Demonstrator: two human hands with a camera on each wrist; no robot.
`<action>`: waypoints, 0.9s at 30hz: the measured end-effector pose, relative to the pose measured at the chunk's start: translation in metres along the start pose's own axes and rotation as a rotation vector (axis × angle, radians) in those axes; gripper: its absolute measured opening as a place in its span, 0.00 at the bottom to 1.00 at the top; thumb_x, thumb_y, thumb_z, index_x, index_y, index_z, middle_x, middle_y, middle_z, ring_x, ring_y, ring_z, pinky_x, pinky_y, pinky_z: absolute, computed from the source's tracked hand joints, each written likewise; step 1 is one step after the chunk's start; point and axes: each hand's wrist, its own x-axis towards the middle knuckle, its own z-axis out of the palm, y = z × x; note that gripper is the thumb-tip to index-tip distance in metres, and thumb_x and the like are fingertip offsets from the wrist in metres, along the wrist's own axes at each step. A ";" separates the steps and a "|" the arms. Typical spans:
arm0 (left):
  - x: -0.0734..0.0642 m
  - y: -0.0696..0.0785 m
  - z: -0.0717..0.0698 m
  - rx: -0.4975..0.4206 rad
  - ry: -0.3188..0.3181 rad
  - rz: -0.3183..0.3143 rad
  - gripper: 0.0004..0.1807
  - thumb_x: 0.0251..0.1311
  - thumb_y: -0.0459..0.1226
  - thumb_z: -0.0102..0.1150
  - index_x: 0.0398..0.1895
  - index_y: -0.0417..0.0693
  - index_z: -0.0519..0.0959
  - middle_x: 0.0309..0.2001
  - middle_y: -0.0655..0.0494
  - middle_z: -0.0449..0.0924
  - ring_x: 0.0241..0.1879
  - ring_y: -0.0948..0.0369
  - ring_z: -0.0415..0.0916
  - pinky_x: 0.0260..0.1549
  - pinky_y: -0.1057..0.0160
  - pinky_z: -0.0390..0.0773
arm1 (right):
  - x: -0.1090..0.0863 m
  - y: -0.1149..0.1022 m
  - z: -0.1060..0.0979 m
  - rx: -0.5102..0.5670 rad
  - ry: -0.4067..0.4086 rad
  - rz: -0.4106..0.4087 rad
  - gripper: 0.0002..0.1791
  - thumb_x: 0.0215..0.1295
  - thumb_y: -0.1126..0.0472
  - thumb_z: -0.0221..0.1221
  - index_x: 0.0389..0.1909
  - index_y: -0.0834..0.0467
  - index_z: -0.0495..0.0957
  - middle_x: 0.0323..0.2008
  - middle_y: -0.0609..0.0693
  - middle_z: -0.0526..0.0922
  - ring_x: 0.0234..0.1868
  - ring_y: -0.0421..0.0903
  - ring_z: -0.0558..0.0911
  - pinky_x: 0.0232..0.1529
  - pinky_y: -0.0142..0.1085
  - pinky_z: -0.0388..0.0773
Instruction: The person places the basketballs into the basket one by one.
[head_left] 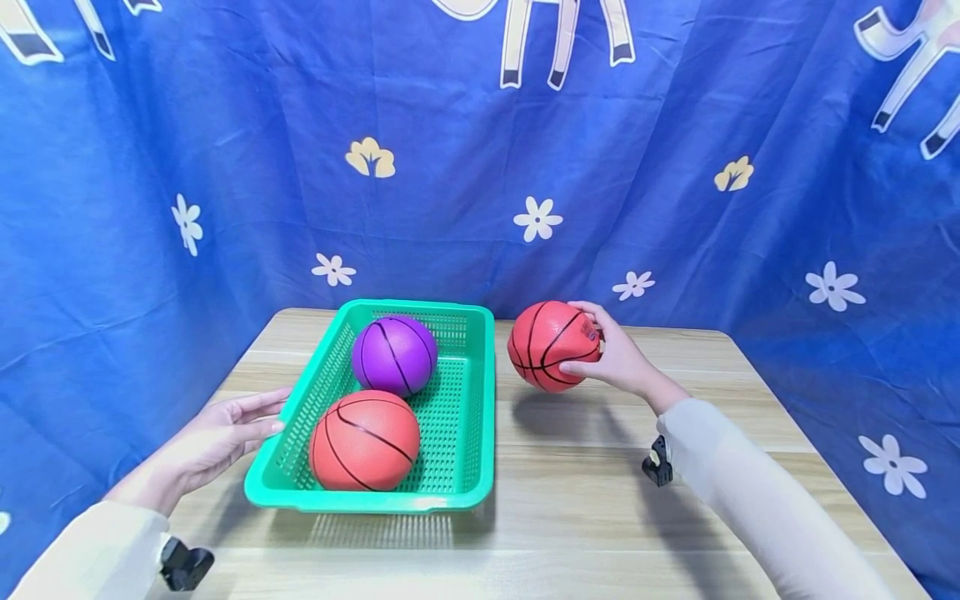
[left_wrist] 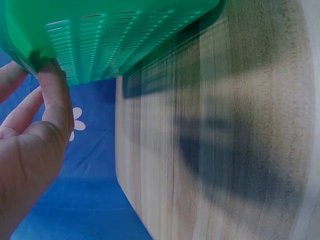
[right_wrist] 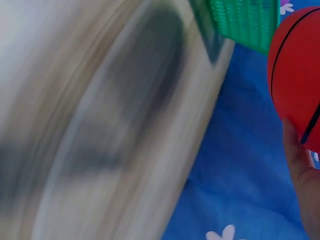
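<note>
My right hand (head_left: 617, 358) grips a red basketball (head_left: 551, 346) from its right side, thumb in front and fingers over the back. The ball is held above the table, its shadow below it, to the right of a green plastic basket (head_left: 483, 400). In the right wrist view, part of that ball (right_wrist: 297, 75) shows at the right edge beside the fingers. At the basket's left rim, my left hand (head_left: 217, 442) holds the edge with thumb and fingertips. Inside the basket lie a purple ball (head_left: 394, 356) at the back and an orange-red ball (head_left: 365, 442) in front.
The basket stands on a light wooden table (head_left: 585, 517). A blue curtain (head_left: 465, 208) with white flowers and animal figures hangs behind it and along both sides. Black devices are strapped at both wrists, over pale sleeves (head_left: 757, 492).
</note>
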 end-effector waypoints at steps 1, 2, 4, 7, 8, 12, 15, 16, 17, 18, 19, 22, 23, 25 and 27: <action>0.000 0.000 0.000 -0.001 0.000 -0.001 0.37 0.65 0.27 0.52 0.68 0.20 0.43 0.51 0.69 0.73 0.50 0.70 0.74 0.49 0.70 0.75 | 0.002 -0.002 0.001 0.018 -0.008 -0.005 0.47 0.45 0.70 0.73 0.67 0.61 0.60 0.57 0.61 0.70 0.56 0.56 0.70 0.52 0.48 0.76; 0.000 0.000 0.000 0.000 -0.002 -0.001 0.37 0.66 0.27 0.52 0.68 0.20 0.43 0.51 0.69 0.73 0.50 0.70 0.74 0.49 0.70 0.75 | 0.004 -0.003 0.003 0.030 -0.013 -0.007 0.47 0.45 0.70 0.72 0.67 0.61 0.60 0.57 0.61 0.69 0.57 0.56 0.70 0.52 0.48 0.76; 0.000 0.000 0.000 -0.002 -0.001 -0.001 0.36 0.66 0.27 0.52 0.68 0.20 0.43 0.51 0.69 0.73 0.50 0.71 0.74 0.49 0.70 0.75 | 0.009 -0.008 0.006 0.044 -0.021 -0.019 0.47 0.45 0.70 0.72 0.67 0.61 0.60 0.58 0.61 0.69 0.57 0.56 0.71 0.53 0.48 0.75; 0.000 -0.001 0.000 -0.002 0.001 -0.002 0.36 0.66 0.27 0.52 0.68 0.20 0.44 0.51 0.69 0.73 0.50 0.71 0.74 0.49 0.71 0.75 | 0.014 -0.015 0.012 0.063 -0.038 -0.033 0.46 0.45 0.71 0.72 0.67 0.61 0.60 0.58 0.62 0.69 0.58 0.56 0.71 0.53 0.47 0.76; 0.000 -0.001 0.000 -0.001 0.002 -0.002 0.36 0.66 0.27 0.52 0.68 0.20 0.44 0.51 0.69 0.73 0.50 0.71 0.74 0.49 0.71 0.75 | 0.016 -0.018 0.014 0.060 -0.043 -0.038 0.46 0.45 0.71 0.72 0.67 0.61 0.60 0.58 0.62 0.70 0.58 0.56 0.71 0.53 0.46 0.76; 0.000 -0.001 0.000 0.009 0.008 -0.005 0.37 0.66 0.27 0.52 0.68 0.20 0.43 0.51 0.69 0.73 0.50 0.71 0.74 0.49 0.71 0.75 | 0.022 -0.025 0.023 0.061 -0.073 -0.059 0.46 0.45 0.70 0.72 0.67 0.61 0.60 0.58 0.61 0.70 0.57 0.55 0.72 0.52 0.45 0.77; -0.001 -0.001 0.000 0.016 0.011 -0.005 0.37 0.66 0.27 0.52 0.68 0.20 0.43 0.51 0.68 0.73 0.50 0.71 0.74 0.48 0.71 0.75 | 0.025 -0.029 0.030 0.064 -0.092 -0.070 0.47 0.45 0.69 0.72 0.67 0.60 0.60 0.58 0.59 0.70 0.57 0.54 0.72 0.53 0.45 0.76; -0.001 -0.001 0.000 0.014 0.010 -0.003 0.37 0.66 0.27 0.52 0.68 0.20 0.43 0.51 0.68 0.73 0.50 0.70 0.75 0.48 0.70 0.75 | 0.027 -0.030 0.033 0.063 -0.099 -0.076 0.47 0.45 0.69 0.72 0.67 0.60 0.60 0.58 0.59 0.70 0.57 0.54 0.72 0.53 0.45 0.76; 0.000 -0.001 0.000 0.013 0.009 -0.001 0.37 0.66 0.27 0.52 0.68 0.20 0.43 0.51 0.68 0.73 0.50 0.70 0.75 0.48 0.70 0.75 | 0.028 -0.031 0.035 0.067 -0.106 -0.078 0.47 0.45 0.69 0.72 0.67 0.60 0.60 0.58 0.59 0.71 0.57 0.53 0.72 0.53 0.45 0.76; 0.000 -0.001 0.000 0.012 0.007 0.000 0.36 0.66 0.27 0.52 0.68 0.20 0.43 0.51 0.68 0.73 0.50 0.69 0.75 0.48 0.70 0.75 | 0.029 -0.033 0.038 0.067 -0.111 -0.080 0.47 0.45 0.69 0.72 0.67 0.60 0.60 0.58 0.58 0.71 0.57 0.53 0.72 0.54 0.45 0.76; 0.000 -0.001 0.000 0.011 0.006 0.001 0.36 0.66 0.27 0.51 0.68 0.20 0.43 0.51 0.67 0.73 0.50 0.69 0.75 0.48 0.70 0.75 | 0.030 -0.034 0.040 0.069 -0.116 -0.083 0.47 0.45 0.69 0.73 0.67 0.60 0.60 0.58 0.58 0.71 0.57 0.53 0.72 0.54 0.45 0.75; 0.000 0.000 0.001 0.006 0.004 0.002 0.36 0.66 0.26 0.51 0.68 0.20 0.43 0.51 0.67 0.74 0.50 0.68 0.75 0.48 0.70 0.75 | 0.033 -0.038 0.048 0.069 -0.131 -0.089 0.46 0.44 0.69 0.73 0.66 0.61 0.61 0.58 0.58 0.71 0.57 0.52 0.72 0.54 0.43 0.75; 0.000 0.000 0.001 0.005 0.003 0.002 0.36 0.66 0.26 0.51 0.68 0.20 0.43 0.51 0.67 0.74 0.50 0.68 0.75 0.48 0.70 0.75 | 0.035 -0.039 0.051 0.073 -0.138 -0.092 0.46 0.43 0.69 0.73 0.66 0.61 0.61 0.58 0.58 0.71 0.57 0.52 0.72 0.54 0.43 0.75; 0.000 0.000 0.001 0.003 0.002 0.001 0.36 0.66 0.27 0.51 0.68 0.21 0.43 0.51 0.67 0.73 0.50 0.68 0.75 0.48 0.70 0.75 | 0.037 -0.040 0.057 0.076 -0.149 -0.099 0.46 0.43 0.69 0.73 0.65 0.61 0.62 0.59 0.58 0.70 0.57 0.52 0.72 0.54 0.42 0.75; -0.001 0.000 0.001 0.001 0.000 0.000 0.36 0.66 0.27 0.51 0.68 0.21 0.43 0.51 0.67 0.73 0.50 0.68 0.75 0.48 0.70 0.75 | 0.040 -0.037 0.063 0.088 -0.162 -0.112 0.46 0.43 0.69 0.73 0.65 0.61 0.62 0.59 0.58 0.70 0.57 0.52 0.72 0.53 0.42 0.76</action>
